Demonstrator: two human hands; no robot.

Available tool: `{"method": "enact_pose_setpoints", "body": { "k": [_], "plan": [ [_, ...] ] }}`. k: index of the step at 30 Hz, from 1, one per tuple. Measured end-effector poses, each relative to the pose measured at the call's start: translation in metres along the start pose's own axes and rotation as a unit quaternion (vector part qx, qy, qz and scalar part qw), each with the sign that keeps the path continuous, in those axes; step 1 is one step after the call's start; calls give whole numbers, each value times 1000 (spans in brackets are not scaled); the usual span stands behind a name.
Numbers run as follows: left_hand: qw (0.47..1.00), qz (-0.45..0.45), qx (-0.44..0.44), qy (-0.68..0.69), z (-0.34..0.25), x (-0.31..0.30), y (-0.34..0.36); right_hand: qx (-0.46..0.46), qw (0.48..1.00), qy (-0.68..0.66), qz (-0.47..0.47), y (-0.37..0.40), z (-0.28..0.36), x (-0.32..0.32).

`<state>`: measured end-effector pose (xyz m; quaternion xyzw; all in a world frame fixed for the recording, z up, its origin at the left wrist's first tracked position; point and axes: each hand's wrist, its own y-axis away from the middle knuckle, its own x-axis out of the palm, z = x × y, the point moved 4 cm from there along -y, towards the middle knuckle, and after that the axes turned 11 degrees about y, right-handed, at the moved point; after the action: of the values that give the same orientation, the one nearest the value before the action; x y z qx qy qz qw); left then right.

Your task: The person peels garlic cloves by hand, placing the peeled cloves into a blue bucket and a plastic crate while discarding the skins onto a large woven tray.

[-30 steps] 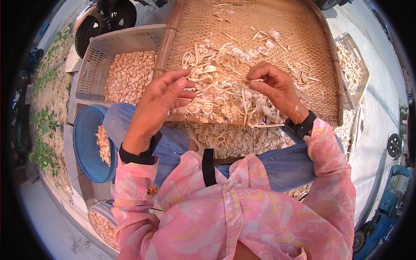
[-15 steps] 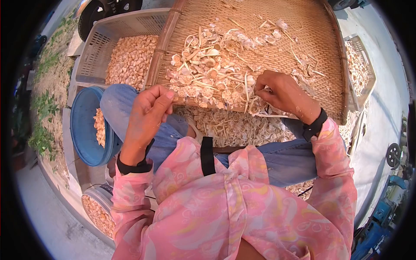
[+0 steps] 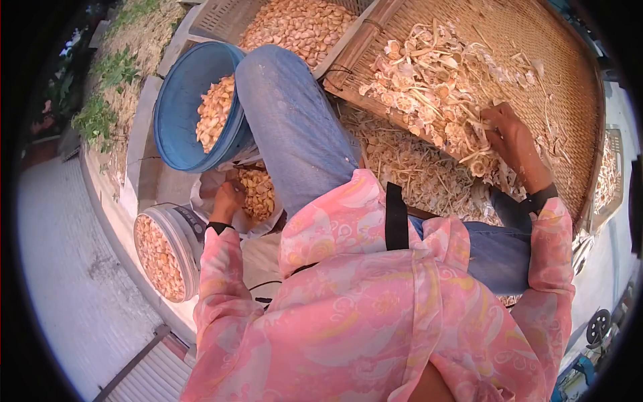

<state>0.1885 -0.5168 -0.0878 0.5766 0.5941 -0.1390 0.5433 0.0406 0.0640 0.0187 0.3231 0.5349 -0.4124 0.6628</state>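
Note:
My left hand (image 3: 230, 198) is low on the left, at the edge of a pale bag of garlic cloves (image 3: 258, 195) beside the blue bucket. Its fingers are curled together; what they hold, if anything, is hidden. My right hand (image 3: 514, 141) rests at the near right part of the woven tray (image 3: 569, 87), against a heap of garlic skins, dry stalks and root ends (image 3: 418, 84). The fingers there are bent inward, and I cannot make out what is between them.
A blue bucket (image 3: 181, 100) with some cloves stands left of my knee (image 3: 281, 94). Behind it is a plastic crate (image 3: 224, 19) of garlic cloves (image 3: 295, 30). A white bucket (image 3: 194, 251) of cloves stands lower left. Skins (image 3: 408, 167) lie below the tray; another crate (image 3: 616, 154) is at right.
My left hand has gone from the tray's near left edge down to the bag of cloves. My right hand stays at the heap of skins. The view has turned toward the left.

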Motion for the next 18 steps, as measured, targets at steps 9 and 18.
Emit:
{"method": "enact_pose_setpoints", "body": {
  "k": [9,18],
  "plan": [
    [927,136,85,339,-214,-78,58,42,996,-76,5,3,-16,-1],
    [778,352,320,410,-460,66,51,80,949,-303,-25,6,0,-18]
  ]
}}
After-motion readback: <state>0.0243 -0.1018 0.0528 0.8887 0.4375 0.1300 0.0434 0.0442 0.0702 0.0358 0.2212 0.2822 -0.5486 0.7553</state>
